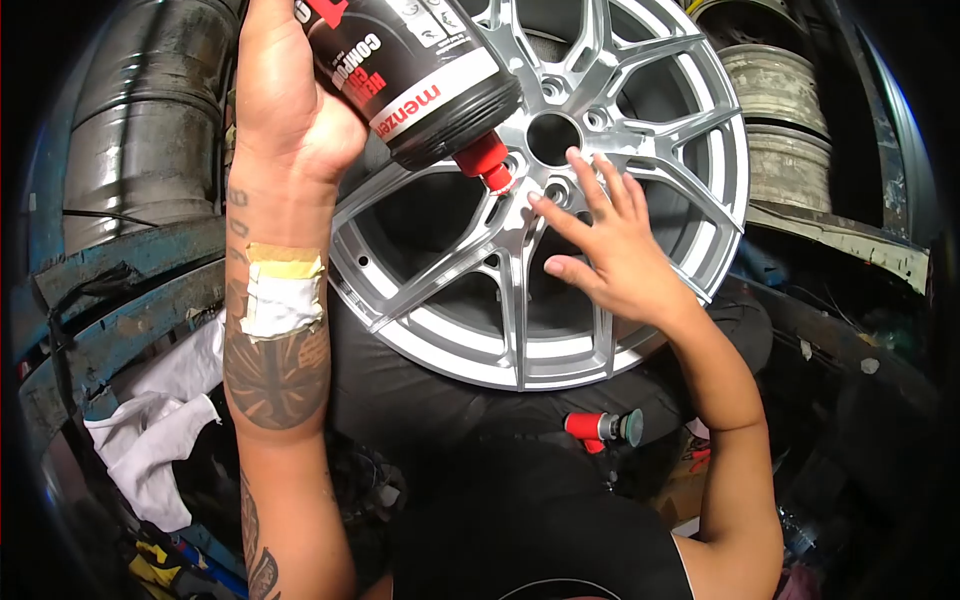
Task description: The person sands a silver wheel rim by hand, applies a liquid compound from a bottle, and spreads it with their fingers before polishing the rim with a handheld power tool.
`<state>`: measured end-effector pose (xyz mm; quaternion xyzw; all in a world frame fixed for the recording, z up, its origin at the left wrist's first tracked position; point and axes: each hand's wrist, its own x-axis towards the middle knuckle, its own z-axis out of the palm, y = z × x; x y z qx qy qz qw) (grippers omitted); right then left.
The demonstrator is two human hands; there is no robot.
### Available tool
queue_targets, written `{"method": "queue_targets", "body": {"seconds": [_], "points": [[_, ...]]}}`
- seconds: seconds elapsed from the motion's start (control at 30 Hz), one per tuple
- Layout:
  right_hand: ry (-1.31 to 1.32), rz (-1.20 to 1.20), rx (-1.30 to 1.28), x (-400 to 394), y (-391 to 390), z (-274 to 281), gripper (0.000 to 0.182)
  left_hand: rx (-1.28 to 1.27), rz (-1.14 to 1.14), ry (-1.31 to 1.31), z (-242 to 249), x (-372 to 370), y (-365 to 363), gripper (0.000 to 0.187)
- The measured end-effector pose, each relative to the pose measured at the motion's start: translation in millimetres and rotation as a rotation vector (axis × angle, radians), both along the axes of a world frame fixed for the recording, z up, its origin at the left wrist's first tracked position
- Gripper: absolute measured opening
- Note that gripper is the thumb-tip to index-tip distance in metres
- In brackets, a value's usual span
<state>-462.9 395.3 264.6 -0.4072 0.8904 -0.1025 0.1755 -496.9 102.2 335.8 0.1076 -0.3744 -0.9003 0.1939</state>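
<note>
A silver multi-spoke alloy wheel (640, 210) leans in front of me, face toward the camera. My left hand (290, 100) grips a black bottle of polishing compound (420, 70) with a red nozzle, tipped upside down. The nozzle tip sits just above a spoke, left of the hub hole. My right hand (605, 245) is spread open, fingertips resting on the spokes beside the hub, close to the nozzle. A taped dressing is on my left forearm.
A small red polishing tool (600, 427) with a green pad lies below the wheel on a dark surface. White rags (160, 420) lie at lower left. Old metal rims (780, 110) are stacked at upper right, and a worn drum (140, 120) stands at upper left.
</note>
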Motion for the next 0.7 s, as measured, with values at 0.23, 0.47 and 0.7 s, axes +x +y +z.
{"method": "queue_targets", "body": {"seconds": [0.23, 0.47, 0.7], "points": [[-0.052, 0.018, 0.015, 15, 6, -5, 0.071, 0.074, -0.057, 0.006, -1, -1, -11, 0.030], [-0.040, 0.062, 0.032, 16, 3, 4, 0.062, 0.113, -0.220, 0.079, -6, 1, -15, 0.033], [-0.008, 0.045, 0.016, 14, 2, -2, 0.057, 0.075, -0.204, 0.085, -11, 0, -13, 0.033]]}}
